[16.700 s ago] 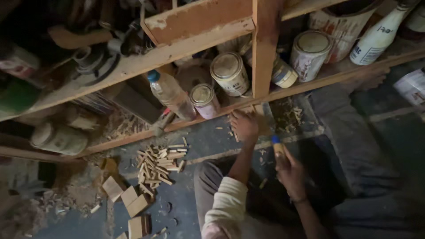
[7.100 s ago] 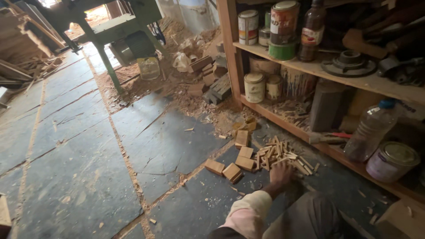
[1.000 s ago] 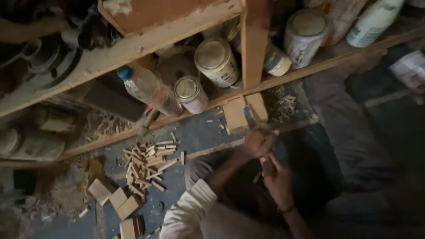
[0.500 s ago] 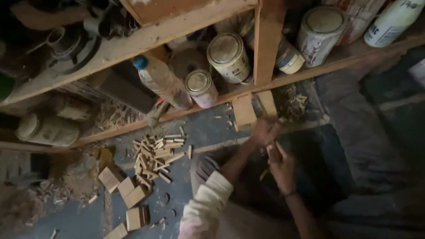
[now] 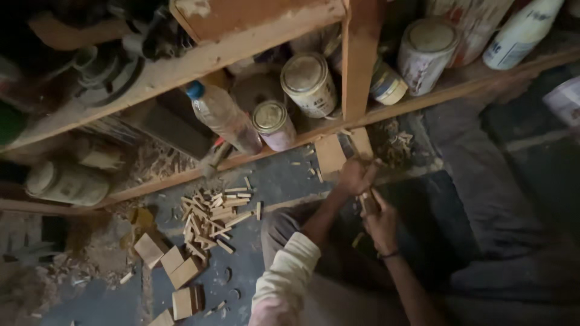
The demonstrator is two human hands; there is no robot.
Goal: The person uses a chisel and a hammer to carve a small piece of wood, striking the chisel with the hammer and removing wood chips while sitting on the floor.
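Below the shelf post (image 5: 361,60) | left hand (image 5: 353,176) closed on a wooden strip (image 5: 370,172) — steadying it | right hand (image 5: 380,220) grips a small stick (image 5: 364,202) — close for control.

labelled round tins (image 5: 309,84) on shelf (image 5: 181,60)

Seen from above, the left hand (image 5: 353,176) and right hand (image 5: 379,218) meet close together over the dark stone floor (image 5: 459,181), fingers closed around a small wooden stick (image 5: 364,202) between them, just below a flat wooden block (image 5: 330,156) leaning at the shelf post (image 5: 360,54). To the left lie a heap of short wooden sticks (image 5: 211,214) and several square wooden blocks (image 5: 172,268). The lower shelf (image 5: 423,99) carries paint tins (image 5: 309,84) and a plastic bottle (image 5: 222,116).
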